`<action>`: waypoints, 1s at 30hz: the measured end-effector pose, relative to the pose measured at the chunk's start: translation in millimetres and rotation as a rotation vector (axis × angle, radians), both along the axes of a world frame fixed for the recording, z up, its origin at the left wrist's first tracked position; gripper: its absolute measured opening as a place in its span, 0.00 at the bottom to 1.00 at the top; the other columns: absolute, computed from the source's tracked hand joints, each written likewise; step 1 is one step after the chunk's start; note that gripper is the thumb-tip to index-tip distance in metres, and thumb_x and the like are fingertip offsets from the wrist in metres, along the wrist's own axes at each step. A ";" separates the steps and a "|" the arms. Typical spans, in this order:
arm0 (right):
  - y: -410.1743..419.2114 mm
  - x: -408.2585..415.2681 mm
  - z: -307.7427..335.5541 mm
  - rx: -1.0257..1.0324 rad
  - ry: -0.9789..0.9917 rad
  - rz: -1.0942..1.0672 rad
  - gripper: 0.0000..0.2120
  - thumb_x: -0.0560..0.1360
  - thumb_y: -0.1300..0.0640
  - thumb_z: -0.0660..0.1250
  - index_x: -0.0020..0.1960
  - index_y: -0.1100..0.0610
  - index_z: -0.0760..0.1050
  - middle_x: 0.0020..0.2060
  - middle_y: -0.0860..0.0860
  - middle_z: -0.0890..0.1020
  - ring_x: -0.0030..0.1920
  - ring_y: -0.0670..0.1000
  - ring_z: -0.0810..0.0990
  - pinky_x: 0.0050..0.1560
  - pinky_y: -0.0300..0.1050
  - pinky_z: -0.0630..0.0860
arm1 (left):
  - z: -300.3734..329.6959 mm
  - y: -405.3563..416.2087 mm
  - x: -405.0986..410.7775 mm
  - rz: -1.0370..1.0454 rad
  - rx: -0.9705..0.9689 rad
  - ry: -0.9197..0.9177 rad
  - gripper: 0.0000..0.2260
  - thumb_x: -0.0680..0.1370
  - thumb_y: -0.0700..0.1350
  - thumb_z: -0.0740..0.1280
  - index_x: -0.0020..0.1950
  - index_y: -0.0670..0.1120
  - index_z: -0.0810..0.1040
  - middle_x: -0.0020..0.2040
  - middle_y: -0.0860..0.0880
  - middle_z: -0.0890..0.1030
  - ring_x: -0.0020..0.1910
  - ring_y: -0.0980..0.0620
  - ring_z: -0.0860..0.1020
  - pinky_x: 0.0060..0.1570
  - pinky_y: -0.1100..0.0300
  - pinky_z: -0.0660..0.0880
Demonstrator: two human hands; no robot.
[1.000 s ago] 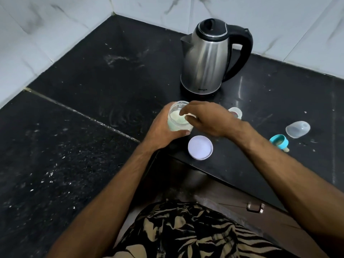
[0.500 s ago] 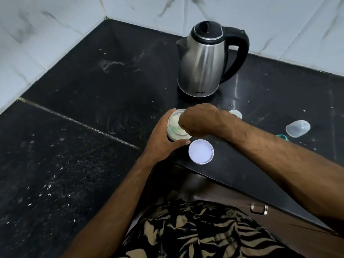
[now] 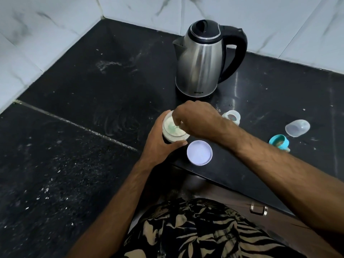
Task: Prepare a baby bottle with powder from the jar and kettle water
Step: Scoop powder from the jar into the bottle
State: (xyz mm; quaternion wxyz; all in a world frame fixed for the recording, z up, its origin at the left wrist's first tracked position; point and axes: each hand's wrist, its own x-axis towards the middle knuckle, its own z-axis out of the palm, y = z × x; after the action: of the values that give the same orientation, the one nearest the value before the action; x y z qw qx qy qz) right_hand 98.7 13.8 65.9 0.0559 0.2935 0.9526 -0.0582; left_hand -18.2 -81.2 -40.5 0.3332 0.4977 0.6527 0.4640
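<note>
The right hand's [image 3: 195, 118] fingers [image 3: 176, 119] were bunched together, dipped into the open jar [image 3: 172, 130] of pale powder. The left hand [image 3: 160, 144] wrapped the jar's side on the dark surface [image 3: 93, 90], its lid [image 3: 199, 152] just beside, kettle [image 3: 202, 58] behind.

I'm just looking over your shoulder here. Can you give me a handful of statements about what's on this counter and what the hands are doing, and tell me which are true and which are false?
1. The left hand holds the powder jar. True.
2. The jar's white lid is screwed on. False: it lies on the counter beside the jar.
3. The right hand grips the kettle. False: its fingers reach into the jar.
4. The kettle's lid is shut. True.
5. The clear cap lies on its side. True.
</note>
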 end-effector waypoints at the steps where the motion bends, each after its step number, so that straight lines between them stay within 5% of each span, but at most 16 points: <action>1: -0.4 1.3 -2.6 -0.031 0.049 -0.050 0.08 0.77 0.58 0.64 0.55 0.52 0.77 0.53 0.52 0.81 0.50 0.57 0.80 0.41 0.46 0.69 | 0.1 -0.9 0.2 0.006 0.010 -0.003 0.41 0.66 0.41 0.81 0.74 0.49 0.64 0.68 0.57 0.74 0.66 0.60 0.73 0.64 0.65 0.71; 5: -7.9 3.8 -11.0 -0.092 0.195 -0.191 0.07 0.76 0.59 0.65 0.53 0.54 0.75 0.49 0.52 0.80 0.47 0.58 0.78 0.40 0.45 0.65 | -1.0 -2.7 3.5 0.034 0.047 0.001 0.39 0.67 0.40 0.81 0.73 0.51 0.65 0.67 0.60 0.74 0.66 0.61 0.73 0.63 0.66 0.70; 9: -19.6 2.4 -13.8 -0.022 0.219 -0.248 0.06 0.76 0.59 0.61 0.51 0.55 0.76 0.46 0.52 0.80 0.42 0.56 0.75 0.39 0.46 0.65 | -7.7 -3.0 6.1 0.054 0.042 -0.013 0.41 0.67 0.44 0.82 0.75 0.47 0.65 0.70 0.51 0.74 0.69 0.51 0.72 0.67 0.48 0.71; 12: -24.3 0.4 -14.7 0.016 0.214 -0.266 0.07 0.77 0.59 0.60 0.51 0.55 0.76 0.45 0.51 0.81 0.39 0.53 0.69 0.38 0.45 0.63 | -7.9 -4.3 10.0 0.061 0.036 -0.019 0.40 0.67 0.48 0.80 0.74 0.46 0.65 0.69 0.48 0.74 0.69 0.48 0.73 0.67 0.44 0.70; 21: -34.9 -5.2 -23.4 0.007 0.196 -0.272 0.08 0.79 0.58 0.60 0.52 0.55 0.78 0.47 0.51 0.82 0.40 0.52 0.73 0.38 0.45 0.63 | -4.1 -9.7 15.7 0.097 0.050 0.023 0.38 0.69 0.39 0.79 0.74 0.51 0.64 0.68 0.53 0.74 0.67 0.61 0.72 0.67 0.61 0.70; 25: -37.6 -6.8 -28.9 -0.094 0.262 -0.346 0.09 0.78 0.55 0.62 0.51 0.52 0.81 0.46 0.49 0.83 0.45 0.53 0.80 0.39 0.43 0.64 | -6.9 -12.1 16.3 0.097 0.044 0.004 0.42 0.67 0.48 0.78 0.77 0.45 0.61 0.72 0.51 0.71 0.71 0.57 0.69 0.70 0.51 0.68; 30: -31.8 3.2 -25.7 -0.311 0.463 -0.488 0.02 0.70 0.57 0.70 0.40 0.53 0.82 0.37 0.46 0.84 0.41 0.49 0.82 0.40 0.43 0.75 | -9.4 -11.5 13.8 0.100 0.064 -0.004 0.43 0.67 0.47 0.81 0.76 0.46 0.62 0.72 0.51 0.71 0.71 0.53 0.70 0.69 0.47 0.69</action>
State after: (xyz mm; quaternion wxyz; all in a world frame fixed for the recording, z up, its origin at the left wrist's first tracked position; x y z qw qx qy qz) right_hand 101.9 -18.0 40.2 -0.1325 0.4792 0.8217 -0.2785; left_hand -4.4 -92.7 -49.8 0.2946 0.4739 0.6610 0.5017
